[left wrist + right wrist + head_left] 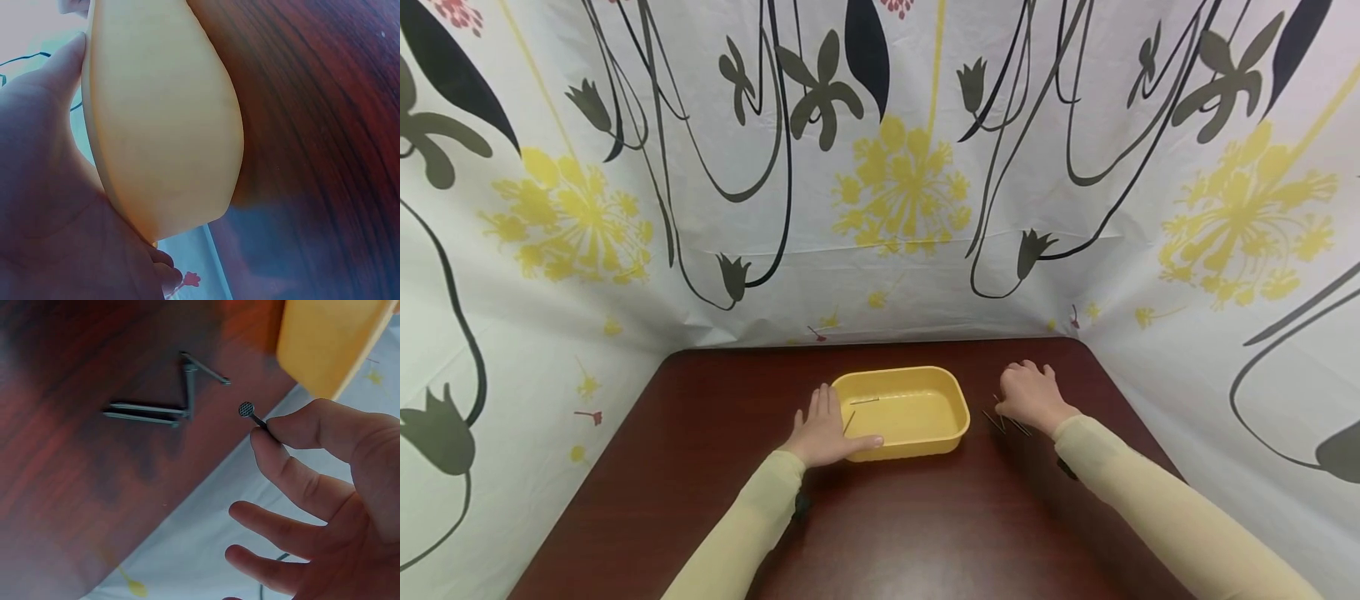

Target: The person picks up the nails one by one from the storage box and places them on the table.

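The right hand (1033, 397) pinched a nail (247, 410) at its fingertips, loose nails (190, 390) close by, the yellow tray (925, 414) to its left, and there the left hand (824, 433), straight-fingered, rested against it! A snug pinch, lifted clear of the others, looked the sound play.

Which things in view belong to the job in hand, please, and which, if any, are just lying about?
Part of the job:
nail pinched in the right hand
loose nails beside the yellow box
two nails inside the box
left hand, touching the box

Merely surroundings:
table underneath
flowered cloth behind and at the sides
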Demonstrator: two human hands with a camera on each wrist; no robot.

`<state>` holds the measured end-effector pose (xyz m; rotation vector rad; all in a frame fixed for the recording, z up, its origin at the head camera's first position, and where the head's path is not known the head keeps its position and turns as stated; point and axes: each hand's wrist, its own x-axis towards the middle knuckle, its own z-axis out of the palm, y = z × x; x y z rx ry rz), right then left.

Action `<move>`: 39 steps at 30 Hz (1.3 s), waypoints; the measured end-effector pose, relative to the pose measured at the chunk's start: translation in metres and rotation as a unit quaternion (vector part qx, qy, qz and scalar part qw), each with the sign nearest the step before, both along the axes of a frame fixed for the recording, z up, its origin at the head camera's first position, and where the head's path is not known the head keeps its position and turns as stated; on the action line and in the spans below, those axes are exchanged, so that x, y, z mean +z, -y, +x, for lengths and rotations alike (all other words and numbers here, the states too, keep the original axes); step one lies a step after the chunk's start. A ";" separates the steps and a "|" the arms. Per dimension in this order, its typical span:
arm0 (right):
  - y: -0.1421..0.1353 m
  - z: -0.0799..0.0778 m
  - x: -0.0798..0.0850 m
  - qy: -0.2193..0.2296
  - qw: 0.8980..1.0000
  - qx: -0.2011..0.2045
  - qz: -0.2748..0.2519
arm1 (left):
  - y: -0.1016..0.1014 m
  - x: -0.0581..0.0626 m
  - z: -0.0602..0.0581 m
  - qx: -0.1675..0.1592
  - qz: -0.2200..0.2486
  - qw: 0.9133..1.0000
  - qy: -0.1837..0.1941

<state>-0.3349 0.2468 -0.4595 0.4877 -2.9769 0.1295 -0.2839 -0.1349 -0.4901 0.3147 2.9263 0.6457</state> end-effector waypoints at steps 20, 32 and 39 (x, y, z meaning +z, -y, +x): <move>-0.019 0.010 -0.031 0.024 0.999 -0.010 0.021 | -0.001 -0.002 0.000 0.004 0.005 1.000 -0.008; -0.021 0.013 -0.036 0.022 0.999 -0.009 0.020 | -0.001 -0.003 0.000 0.004 0.011 1.000 -0.008; -0.018 0.013 -0.029 0.032 0.999 -0.017 0.028 | 0.002 -0.011 -0.003 0.005 0.032 0.999 0.002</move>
